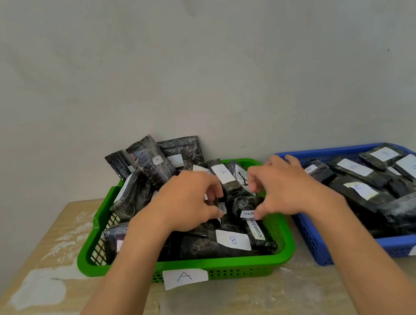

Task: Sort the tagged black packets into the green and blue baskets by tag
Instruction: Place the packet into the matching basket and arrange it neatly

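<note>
One green basket (239, 261), one blue basket (393, 242), two hands (186, 201) (280, 190), over a dozen black packets (145, 159)

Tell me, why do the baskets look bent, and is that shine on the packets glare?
Head view: the wide-angle lens bows the blue basket; light is soft and even, shadows on the table faint; packets show a dull sheen, no harsh glare; small tags blur, yet the A label on the green basket reads clearly.

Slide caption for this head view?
Left hand and right hand reach among tagged black packets in the green basket labelled A; the blue basket beside it holds more.
</note>
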A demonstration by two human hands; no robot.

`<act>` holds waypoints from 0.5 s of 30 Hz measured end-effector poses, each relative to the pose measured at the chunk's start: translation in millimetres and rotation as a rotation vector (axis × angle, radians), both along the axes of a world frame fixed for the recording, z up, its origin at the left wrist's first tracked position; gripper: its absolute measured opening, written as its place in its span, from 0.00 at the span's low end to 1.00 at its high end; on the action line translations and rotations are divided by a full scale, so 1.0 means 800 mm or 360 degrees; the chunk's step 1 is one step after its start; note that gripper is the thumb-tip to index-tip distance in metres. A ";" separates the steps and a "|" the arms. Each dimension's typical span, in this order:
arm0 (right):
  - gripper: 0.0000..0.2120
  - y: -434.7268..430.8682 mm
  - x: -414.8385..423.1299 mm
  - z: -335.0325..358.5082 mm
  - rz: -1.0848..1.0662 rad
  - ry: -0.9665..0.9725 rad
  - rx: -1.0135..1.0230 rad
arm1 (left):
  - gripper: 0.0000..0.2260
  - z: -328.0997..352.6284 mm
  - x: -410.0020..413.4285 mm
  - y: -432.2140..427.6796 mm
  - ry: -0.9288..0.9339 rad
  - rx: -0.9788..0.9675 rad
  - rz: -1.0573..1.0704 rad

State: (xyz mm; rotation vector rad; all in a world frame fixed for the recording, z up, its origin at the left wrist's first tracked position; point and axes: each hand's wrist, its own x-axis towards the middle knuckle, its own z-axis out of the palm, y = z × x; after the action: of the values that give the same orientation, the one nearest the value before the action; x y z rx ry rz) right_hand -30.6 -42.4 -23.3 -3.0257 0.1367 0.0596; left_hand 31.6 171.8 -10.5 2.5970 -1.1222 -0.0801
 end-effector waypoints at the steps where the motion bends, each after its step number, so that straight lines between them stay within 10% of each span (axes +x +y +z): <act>1: 0.26 0.008 0.001 -0.005 0.0012 0.0026 -0.0071 | 0.13 -0.004 -0.002 -0.003 0.0102 -0.0041 -0.0002; 15: 0.23 0.026 -0.006 0.009 0.0742 -0.0618 0.0701 | 0.16 -0.033 -0.006 0.011 0.1037 -0.1183 0.0076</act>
State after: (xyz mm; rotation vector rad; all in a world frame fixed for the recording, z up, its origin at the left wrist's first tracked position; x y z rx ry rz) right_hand -35.1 -21.3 -16.0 -2.5052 -0.5390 -0.3998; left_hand 26.9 180.6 -36.6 1.7340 -0.6662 -0.3845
